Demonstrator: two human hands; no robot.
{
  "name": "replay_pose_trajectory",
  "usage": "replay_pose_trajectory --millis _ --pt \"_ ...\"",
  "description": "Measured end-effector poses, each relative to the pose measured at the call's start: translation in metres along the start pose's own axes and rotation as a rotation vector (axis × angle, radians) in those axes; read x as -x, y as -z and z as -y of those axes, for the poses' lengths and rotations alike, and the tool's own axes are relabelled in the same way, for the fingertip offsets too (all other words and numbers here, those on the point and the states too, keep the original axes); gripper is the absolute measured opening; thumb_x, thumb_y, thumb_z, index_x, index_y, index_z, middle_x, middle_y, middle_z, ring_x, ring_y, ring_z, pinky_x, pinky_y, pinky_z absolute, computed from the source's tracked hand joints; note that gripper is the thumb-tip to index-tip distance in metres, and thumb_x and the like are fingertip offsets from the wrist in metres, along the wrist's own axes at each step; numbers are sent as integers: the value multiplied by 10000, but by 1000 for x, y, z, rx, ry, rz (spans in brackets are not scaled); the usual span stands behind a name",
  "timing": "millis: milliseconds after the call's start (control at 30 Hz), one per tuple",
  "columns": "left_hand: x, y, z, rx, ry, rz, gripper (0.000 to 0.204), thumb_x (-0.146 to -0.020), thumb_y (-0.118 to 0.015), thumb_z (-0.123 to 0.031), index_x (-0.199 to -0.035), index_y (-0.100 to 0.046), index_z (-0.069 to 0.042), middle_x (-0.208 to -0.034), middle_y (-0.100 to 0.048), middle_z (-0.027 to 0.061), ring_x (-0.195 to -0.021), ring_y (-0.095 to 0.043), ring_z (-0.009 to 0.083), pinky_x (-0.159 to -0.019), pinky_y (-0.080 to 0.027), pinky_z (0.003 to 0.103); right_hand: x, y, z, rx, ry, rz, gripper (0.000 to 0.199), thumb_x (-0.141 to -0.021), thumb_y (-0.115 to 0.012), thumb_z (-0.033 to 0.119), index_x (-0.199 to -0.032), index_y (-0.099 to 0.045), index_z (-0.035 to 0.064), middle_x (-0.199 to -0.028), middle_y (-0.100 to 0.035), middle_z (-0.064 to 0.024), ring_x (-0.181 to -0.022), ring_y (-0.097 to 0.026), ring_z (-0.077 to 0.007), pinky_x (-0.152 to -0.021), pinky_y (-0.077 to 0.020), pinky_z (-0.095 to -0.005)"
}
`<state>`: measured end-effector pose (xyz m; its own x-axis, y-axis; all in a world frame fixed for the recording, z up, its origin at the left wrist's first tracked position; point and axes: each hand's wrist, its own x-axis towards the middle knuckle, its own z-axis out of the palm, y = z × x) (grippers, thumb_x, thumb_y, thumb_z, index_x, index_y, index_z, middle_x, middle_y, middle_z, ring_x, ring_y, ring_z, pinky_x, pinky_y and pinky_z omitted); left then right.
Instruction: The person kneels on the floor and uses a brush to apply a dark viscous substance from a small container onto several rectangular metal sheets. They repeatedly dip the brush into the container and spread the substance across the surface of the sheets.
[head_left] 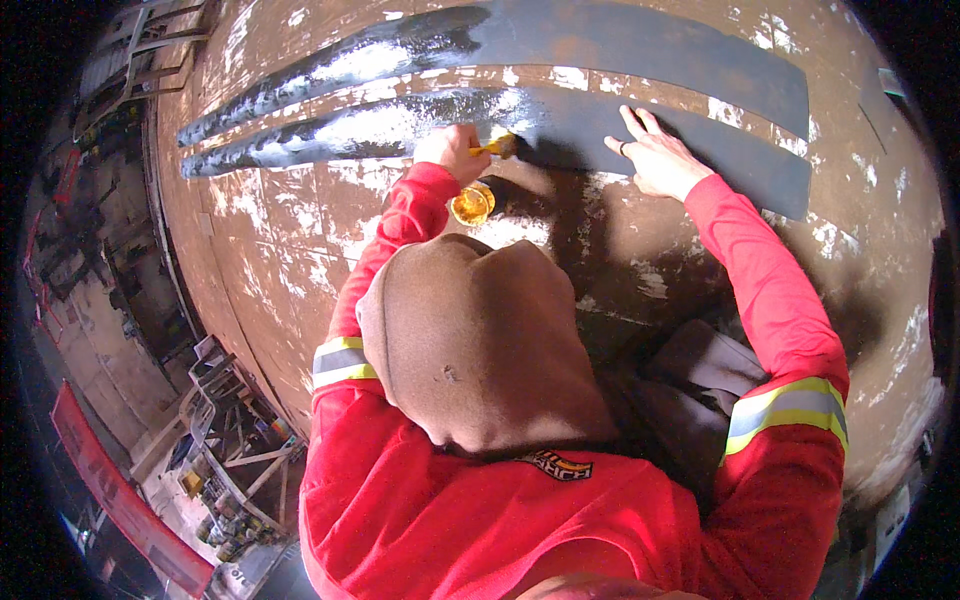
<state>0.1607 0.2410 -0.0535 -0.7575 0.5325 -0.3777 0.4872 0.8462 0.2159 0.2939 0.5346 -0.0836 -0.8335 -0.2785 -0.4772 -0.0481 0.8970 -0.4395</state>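
Note:
My left hand (447, 152) is closed around a paintbrush (497, 147) with a yellow handle, its bristles at the lower edge of the nearer dark strip (700, 160). My right hand (655, 157) lies with fingers spread on that same strip, a dark ring on one finger. Beyond it runs a second, similar strip (640, 45). Both strips look glossy and wet black toward the left and matte dark grey toward the right. Just below my left hand, a small round container (472, 206) holds something yellow-amber. Whether the bristles touch the strip, I cannot tell.
The strips lie on a brown, white-splotched work surface (300, 250). Brown cloth (480, 340) bulges between my arms, with grey cloth (700, 365) to its right. Past the surface's left edge stand a metal frame (240, 430) and a long red panel (130, 500).

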Motion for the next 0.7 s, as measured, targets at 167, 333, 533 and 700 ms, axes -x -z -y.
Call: replay_pose_trajectory --millis 167,333,533,700 --pt "-15 -10 -6 369 -98 84 313 -676 -712 -339 -760 -656 -43 -711 -648 167 -657 -642 292 -617 -508 382 0 -4 -3 19 10 -30 605 -725 -537 18 -1310 -513 171 -1498 -167 -210 -1367 -206 -407 -1041 -357 -482" --pt "-18 30 34 -242 208 43 304 -719 -688 -366 -799 -683 -72 -748 -662 161 -705 -653 289 -672 -517 403 -3 -6 -7 -5 25 -56 589 -731 -537 17 -1298 -526 175 -1500 -167 -203 -1366 -212 -403 -1036 -362 -481" --pt "-36 83 41 -498 330 -22 420 -737 -682 -477 -854 -689 -74 -867 -676 175 -822 -661 330 -705 -525 433 0 -8 -6 27 7 -49 600 -739 -531 14 -1312 -510 192 -1499 -171 -194 -1366 -218 -392 -1032 -369 -478" --pt "-62 60 29 -474 155 13 327 -714 -693 -393 -823 -690 -85 -794 -669 169 -764 -655 330 -678 -520 422 1 -3 -2 -16 8 -35 658 -696 -506 -41 -1321 -502 164 -1506 -154 -190 -1368 -205 -393 -1055 -347 -453"
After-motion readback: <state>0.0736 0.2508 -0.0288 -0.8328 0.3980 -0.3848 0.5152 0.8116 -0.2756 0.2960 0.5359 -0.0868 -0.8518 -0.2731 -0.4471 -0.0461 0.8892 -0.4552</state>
